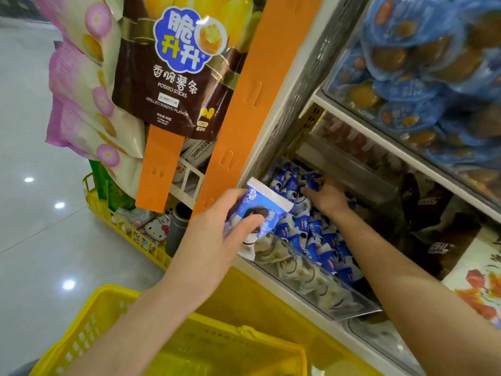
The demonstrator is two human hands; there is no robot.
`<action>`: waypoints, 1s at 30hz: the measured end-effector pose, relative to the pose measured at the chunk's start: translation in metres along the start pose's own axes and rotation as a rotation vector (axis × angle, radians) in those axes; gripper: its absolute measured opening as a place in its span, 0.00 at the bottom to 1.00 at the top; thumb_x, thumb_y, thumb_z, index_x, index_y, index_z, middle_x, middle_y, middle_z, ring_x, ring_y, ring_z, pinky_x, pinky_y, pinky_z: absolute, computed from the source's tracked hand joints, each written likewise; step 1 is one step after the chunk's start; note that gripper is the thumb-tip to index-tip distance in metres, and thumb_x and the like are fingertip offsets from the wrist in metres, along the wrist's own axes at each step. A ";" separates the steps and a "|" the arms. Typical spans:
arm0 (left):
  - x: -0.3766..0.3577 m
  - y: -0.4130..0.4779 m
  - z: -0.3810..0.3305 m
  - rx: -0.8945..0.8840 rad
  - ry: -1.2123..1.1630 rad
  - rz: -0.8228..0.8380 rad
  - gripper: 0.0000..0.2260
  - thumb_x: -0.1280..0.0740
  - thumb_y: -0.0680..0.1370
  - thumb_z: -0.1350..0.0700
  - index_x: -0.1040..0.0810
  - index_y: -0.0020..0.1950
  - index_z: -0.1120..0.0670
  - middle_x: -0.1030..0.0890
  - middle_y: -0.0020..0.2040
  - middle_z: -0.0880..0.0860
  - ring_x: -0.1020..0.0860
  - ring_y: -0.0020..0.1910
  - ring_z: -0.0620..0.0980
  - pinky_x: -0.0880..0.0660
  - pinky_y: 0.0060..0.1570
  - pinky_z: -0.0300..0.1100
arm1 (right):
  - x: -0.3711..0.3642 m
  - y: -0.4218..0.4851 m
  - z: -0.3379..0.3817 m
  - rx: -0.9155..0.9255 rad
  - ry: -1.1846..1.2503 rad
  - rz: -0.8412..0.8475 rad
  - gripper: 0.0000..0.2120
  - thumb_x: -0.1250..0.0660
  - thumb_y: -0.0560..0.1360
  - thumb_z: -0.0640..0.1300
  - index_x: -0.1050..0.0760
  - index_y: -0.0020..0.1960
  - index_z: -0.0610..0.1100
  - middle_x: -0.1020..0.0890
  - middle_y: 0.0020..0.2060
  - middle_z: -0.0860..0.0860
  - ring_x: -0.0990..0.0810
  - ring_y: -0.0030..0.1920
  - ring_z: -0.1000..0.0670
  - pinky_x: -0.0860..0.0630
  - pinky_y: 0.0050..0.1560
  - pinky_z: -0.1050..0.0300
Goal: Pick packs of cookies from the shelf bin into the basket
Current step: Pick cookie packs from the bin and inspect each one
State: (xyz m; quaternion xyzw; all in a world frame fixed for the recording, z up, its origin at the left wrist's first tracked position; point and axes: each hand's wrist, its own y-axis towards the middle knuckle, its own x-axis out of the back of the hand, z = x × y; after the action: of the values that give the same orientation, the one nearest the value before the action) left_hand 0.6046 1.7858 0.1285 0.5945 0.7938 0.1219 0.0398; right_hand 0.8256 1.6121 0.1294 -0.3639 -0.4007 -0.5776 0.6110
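Note:
My left hand (217,234) grips a blue and white cookie pack (267,204) just outside the front left corner of the clear shelf bin (333,291). The bin is heaped with more blue and white cookie packs (306,232). My right hand (326,195) reaches deep into the bin, its fingers curled round a pack (311,180) near the back of the heap. The yellow basket (108,316) sits below my left forearm at the bottom of the view; its inside is mostly hidden by my arm.
An orange hanging strip (252,85) carries a brown potato stick bag (173,66) and pink snack bags (81,85) left of the shelf. A second yellow basket (113,215) of goods stands on the floor. Blue bagged cakes (423,63) fill the shelf above.

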 end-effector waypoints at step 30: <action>-0.005 -0.071 0.021 0.342 -0.242 0.048 0.08 0.35 0.76 0.61 0.26 0.52 0.52 0.18 0.46 0.47 0.20 0.43 0.38 0.26 0.40 0.28 | -0.033 -0.203 0.035 0.234 0.716 0.262 0.12 0.36 0.76 0.41 0.28 0.36 0.37 0.22 0.35 0.37 0.23 0.36 0.41 0.21 0.36 0.52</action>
State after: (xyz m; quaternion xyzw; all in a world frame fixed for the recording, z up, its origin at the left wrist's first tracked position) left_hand 0.5444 1.7654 0.0910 0.6218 0.7779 -0.0858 0.0304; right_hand 0.6201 1.6438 0.1106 -0.1155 -0.1759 -0.5356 0.8178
